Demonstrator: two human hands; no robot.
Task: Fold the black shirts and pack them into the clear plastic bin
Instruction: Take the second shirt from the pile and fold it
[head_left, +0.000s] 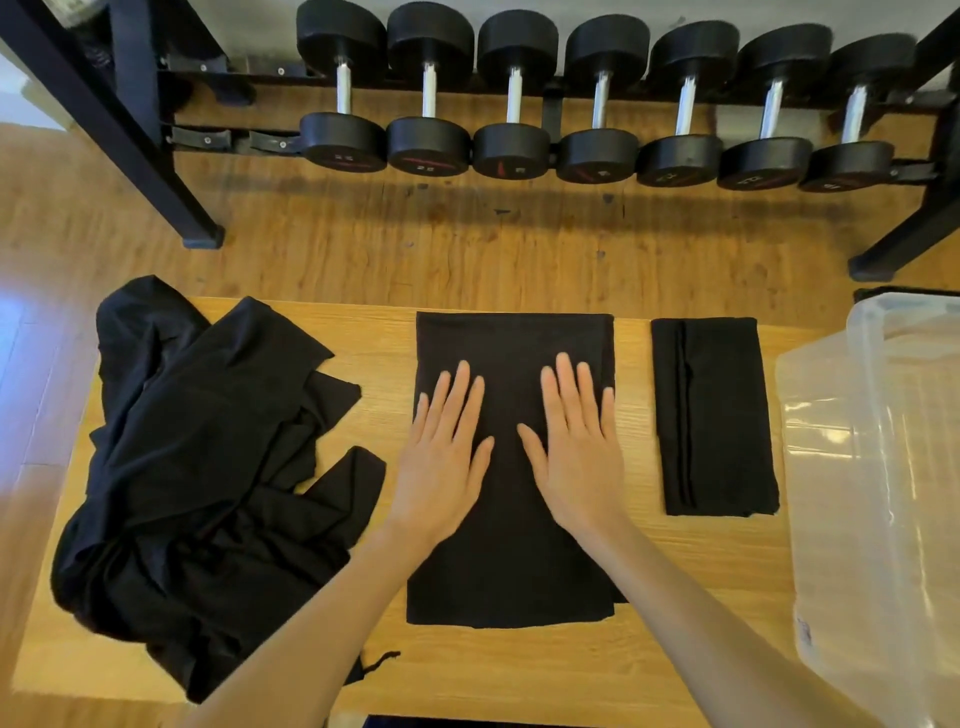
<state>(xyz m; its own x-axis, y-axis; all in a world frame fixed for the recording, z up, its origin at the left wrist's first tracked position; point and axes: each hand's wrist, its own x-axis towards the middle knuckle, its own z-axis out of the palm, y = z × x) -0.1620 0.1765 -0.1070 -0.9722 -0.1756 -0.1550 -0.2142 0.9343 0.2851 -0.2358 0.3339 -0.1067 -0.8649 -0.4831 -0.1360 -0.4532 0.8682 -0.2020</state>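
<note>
A black shirt, folded into a long rectangle, lies flat in the middle of the wooden table. My left hand and my right hand rest palm-down on its upper half, fingers spread, holding nothing. To the right lies a smaller folded black shirt. A crumpled heap of black shirts covers the table's left side. The clear plastic bin stands at the right edge; it looks empty.
Beyond the table's far edge is wooden floor and a black rack with several black dumbbells in a row. The rack's feet stand on the floor at the far left and far right.
</note>
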